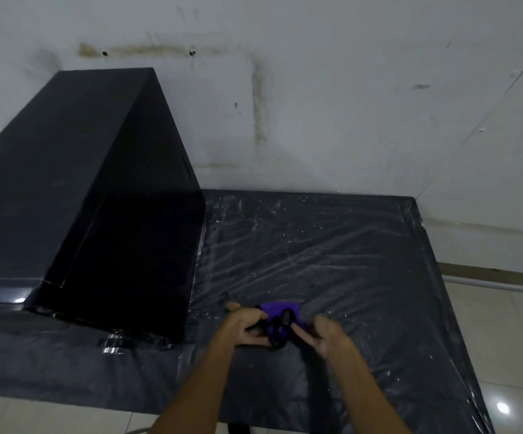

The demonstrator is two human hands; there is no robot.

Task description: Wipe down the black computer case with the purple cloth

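Note:
The black computer case (97, 195) stands upright on the left half of the table, tall and glossy, close to the wall. The purple cloth (280, 311) is a small bundle with a black band or edging around it, low over the table to the right of the case. My left hand (247, 324) grips its left side. My right hand (323, 333) pinches its right side. Both hands are well clear of the case.
The table (332, 245) is covered in dark, wrinkled plastic sheeting. A stained white wall (316, 104) runs right behind it. Tiled floor (504, 339) shows past the right and front edges. A small shiny fitting (113, 343) lies by the case's front foot.

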